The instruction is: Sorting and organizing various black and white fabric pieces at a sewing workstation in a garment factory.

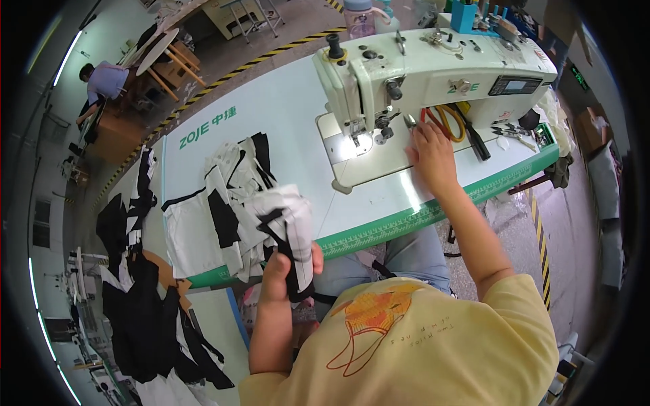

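My left hand [281, 271] grips a black-and-white fabric piece [290, 227] at the near edge of the pale green table [271, 111]. That piece hangs off a pile of similar black-and-white fabric [217, 203] lying left of the sewing machine. My right hand [430, 154] rests flat, fingers spread, on the white machine bed [369, 169], just right of the needle and presser foot [357, 139]. A small thread snipper [410, 122] lies by its fingertips. The cream sewing machine [433, 71] stands behind that hand.
Orange-handled scissors [447, 122], a black-handled tool and pliers lie under the machine arm. A blue tool holder [470, 17] and a water bottle [359, 17] stand behind it. More black and white cloth [142, 304] hangs at the left. Another person [101, 84] sits far left.
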{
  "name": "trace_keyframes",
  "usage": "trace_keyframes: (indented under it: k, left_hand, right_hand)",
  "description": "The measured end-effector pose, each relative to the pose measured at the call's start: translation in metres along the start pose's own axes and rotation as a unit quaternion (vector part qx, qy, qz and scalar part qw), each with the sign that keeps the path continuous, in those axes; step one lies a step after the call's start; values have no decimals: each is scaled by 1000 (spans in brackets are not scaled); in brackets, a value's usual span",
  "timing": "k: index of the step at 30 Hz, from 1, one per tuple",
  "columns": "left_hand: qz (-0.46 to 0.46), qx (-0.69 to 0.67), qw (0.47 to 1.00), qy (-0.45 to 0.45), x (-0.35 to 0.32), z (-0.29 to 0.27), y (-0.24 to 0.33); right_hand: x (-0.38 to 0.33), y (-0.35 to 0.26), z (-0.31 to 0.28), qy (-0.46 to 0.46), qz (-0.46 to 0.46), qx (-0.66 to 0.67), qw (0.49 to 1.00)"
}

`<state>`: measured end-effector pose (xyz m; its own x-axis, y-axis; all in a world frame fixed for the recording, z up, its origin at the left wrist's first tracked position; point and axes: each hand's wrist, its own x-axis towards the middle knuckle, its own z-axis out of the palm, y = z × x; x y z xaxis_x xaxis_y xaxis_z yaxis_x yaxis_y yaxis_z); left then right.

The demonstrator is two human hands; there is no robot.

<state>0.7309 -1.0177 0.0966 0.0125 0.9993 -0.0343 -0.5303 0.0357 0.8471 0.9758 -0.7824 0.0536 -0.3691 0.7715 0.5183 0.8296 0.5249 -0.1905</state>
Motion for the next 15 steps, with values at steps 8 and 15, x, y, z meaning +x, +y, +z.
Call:
trace_keyframes:
  k: [8, 15]
  left_hand:
    - [98, -78, 989, 82, -12, 4, -13]
    - [113, -69, 978, 159, -17, 12, -11]
  right_hand:
    - [-17, -13, -12, -32, -30, 66, 997]
    - [-34, -95, -49, -125, -24, 344, 930]
